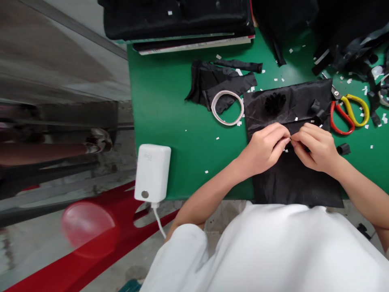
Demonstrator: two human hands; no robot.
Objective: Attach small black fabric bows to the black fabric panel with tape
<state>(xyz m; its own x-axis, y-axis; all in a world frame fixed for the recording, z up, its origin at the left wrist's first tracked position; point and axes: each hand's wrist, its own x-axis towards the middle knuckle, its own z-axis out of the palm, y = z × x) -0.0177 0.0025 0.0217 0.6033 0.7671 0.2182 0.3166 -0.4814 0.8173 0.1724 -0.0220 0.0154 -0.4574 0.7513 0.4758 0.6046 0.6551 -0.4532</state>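
Note:
My left hand (267,145) and my right hand (317,148) meet fingertip to fingertip, both in a pinch. Whatever lies between the fingers is too small to make out. Beneath them a sheet of black fabric (288,186) spreads over the table and hangs past its front edge. On the fabric, beyond my left hand, sits a black ruffled, flower-like piece (275,104). Small rolled black scraps (316,106) lie beyond my right hand. Scissors (349,111) with one red and one yellow handle rest at the fabric's right edge.
A roll of tape (227,107) lies left of the fabric, by black cloth scraps (219,81). A white power bank (152,172) with a cable stands on the green table's (182,162) left edge. Folded black cloth (179,20) is stacked at the back. Several white paper bits are scattered around.

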